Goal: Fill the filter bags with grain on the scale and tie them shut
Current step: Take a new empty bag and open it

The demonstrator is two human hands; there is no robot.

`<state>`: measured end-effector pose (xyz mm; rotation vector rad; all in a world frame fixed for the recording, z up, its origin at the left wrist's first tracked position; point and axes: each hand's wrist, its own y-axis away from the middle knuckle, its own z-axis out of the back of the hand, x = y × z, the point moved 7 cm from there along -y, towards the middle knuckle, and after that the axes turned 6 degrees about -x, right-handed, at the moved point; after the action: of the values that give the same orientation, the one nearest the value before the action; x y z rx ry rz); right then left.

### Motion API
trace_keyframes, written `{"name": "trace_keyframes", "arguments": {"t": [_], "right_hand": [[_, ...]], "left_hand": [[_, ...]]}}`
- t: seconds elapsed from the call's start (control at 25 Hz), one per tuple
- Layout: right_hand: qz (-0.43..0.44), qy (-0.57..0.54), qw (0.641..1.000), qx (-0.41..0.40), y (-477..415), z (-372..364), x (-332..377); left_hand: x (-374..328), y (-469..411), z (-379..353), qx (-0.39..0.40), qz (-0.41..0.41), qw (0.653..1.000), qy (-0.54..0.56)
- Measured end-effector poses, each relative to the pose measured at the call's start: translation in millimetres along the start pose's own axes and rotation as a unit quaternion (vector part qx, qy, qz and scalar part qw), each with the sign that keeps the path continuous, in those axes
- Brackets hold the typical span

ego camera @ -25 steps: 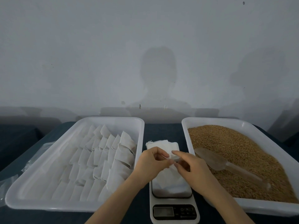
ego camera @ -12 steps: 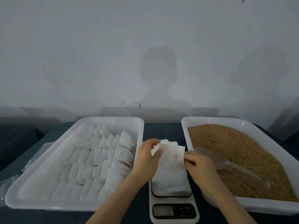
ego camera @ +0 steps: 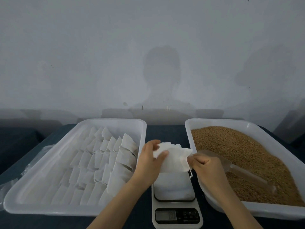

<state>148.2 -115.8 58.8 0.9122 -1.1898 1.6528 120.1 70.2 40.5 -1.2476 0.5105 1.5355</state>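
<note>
White filter bag (ego camera: 175, 160) hangs just above the scale (ego camera: 177, 218), stretched between my hands: my left hand (ego camera: 148, 164) pinches its left edge, my right hand (ego camera: 206, 167) pinches its right corner. Rightward lie grain (ego camera: 247, 151) and a scoop (ego camera: 231, 167), leftward a tray (ego camera: 112, 120) of bags.

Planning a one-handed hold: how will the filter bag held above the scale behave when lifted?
Probably floppy: the filter bag creases and droops between the left hand and right hand. Likely very light, since light pinches alone carry it.

Scale display (ego camera: 166, 215) unreadable (too dim, small).
</note>
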Motion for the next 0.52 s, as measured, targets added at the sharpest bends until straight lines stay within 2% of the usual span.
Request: {"name": "trace_keyframes", "arguments": {"t": [0.08,0.16,0.28,0.4,0.52], "right_hand": [[0.010,0.018,1.000,0.016,0.5,-3.4,1.9],[0.026,0.049,0.998,0.042,1.9,-9.8,4.7],[0.062,0.101,0.991,0.063,2.1,-15.9,6.7],[0.082,0.113,0.988,0.071,2.8,-18.4,7.4],[0.107,0.078,0.991,0.023,2.2,-7.7,14.0]], "left_hand": [[-16.5,8.9,-15.5,0.086,-0.120,0.987,-0.067],[-24.0,18.0,-31.4,0.158,-0.187,0.960,-0.138],[-17.0,19.2,-42.8,0.197,-0.182,0.949,-0.165],[-14.8,14.0,-41.0,0.183,-0.149,0.962,-0.139],[-11.9,12.4,-32.3,0.168,-0.093,0.978,-0.086]]}}
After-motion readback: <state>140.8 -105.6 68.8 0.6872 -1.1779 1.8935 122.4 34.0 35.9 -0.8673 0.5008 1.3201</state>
